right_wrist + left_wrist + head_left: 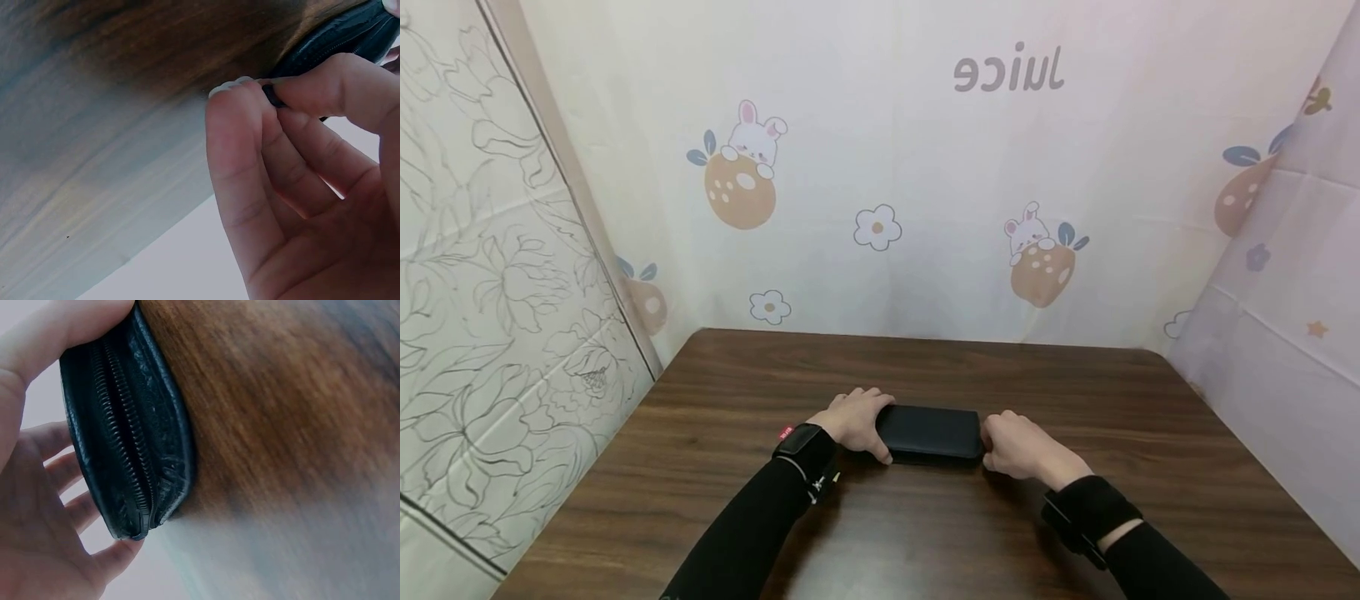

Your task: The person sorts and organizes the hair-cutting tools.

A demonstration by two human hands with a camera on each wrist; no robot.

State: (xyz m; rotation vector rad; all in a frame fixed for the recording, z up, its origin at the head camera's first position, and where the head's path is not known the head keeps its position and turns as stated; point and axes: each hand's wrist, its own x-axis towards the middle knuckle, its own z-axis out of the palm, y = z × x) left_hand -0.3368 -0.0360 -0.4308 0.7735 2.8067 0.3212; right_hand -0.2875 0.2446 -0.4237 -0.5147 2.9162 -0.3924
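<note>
A black zippered case (pixel 928 432) with a leather-like surface lies on the wooden table, between the two hands. My left hand (pixel 853 421) grips its left end, the thumb on the near side and the fingers on the far side. In the left wrist view the zipper (pixel 119 431) shows two rows of teeth with a dark gap between them, meeting at one end. At the case's right end my right hand (pixel 1022 446) pinches a small black zipper pull (pixel 272 95) between thumb and fingers. Most of the pull is hidden by those fingers.
The brown wood-grain table (pixel 910 533) stretches out around the case. Behind it hangs a pale curtain (pixel 880 150) printed with rabbits and fruit. A panel with flower line drawings (pixel 505 292) stands on the left, and more curtain (pixel 1285 350) borders the right.
</note>
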